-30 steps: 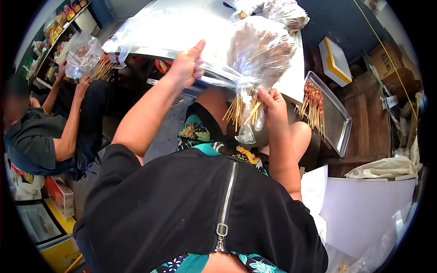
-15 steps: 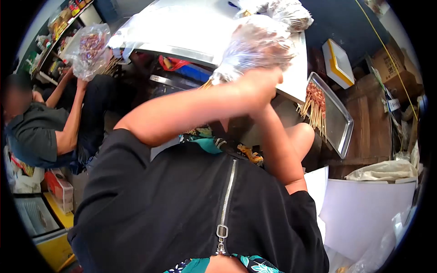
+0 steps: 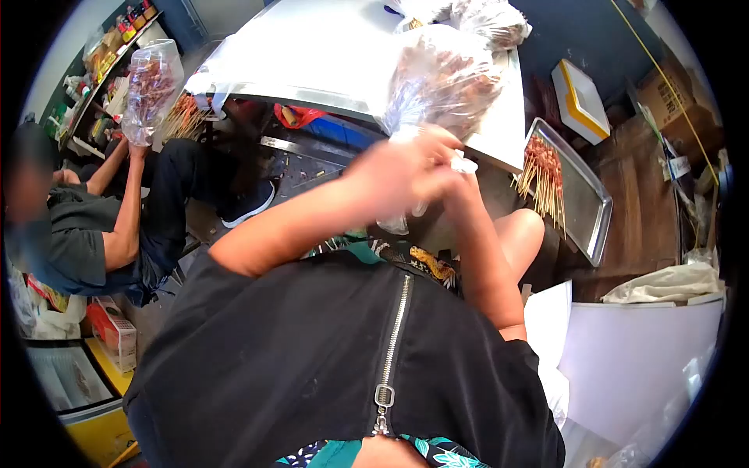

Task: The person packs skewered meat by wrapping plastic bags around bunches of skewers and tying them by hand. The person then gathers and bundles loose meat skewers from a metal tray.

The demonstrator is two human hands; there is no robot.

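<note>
A clear plastic bag (image 3: 449, 82) full of skewered meat rests over the front corner of the white table, its neck gathered toward me. My right hand (image 3: 452, 175) is closed around that neck, partly covered by the other hand. Across it reaches my left hand (image 3: 394, 168), smeared by motion, so I cannot see what its fingers hold. A small white scrap (image 3: 464, 164) shows beside the right hand. Loose clear plastic (image 3: 394, 225) hangs below both hands.
Another filled bag (image 3: 491, 23) lies behind on the white table (image 3: 312, 47). At right, meat skewers (image 3: 542, 175) lie on a metal tray (image 3: 589, 203). On the left, a seated person (image 3: 86, 226) holds a bag of skewers (image 3: 152, 86), with more skewers (image 3: 186, 117) beside it.
My left hand has drawn back to the left from across the bag, uncovering its neck. The bag has shifted slightly. The other person's bag now stands more upright.
</note>
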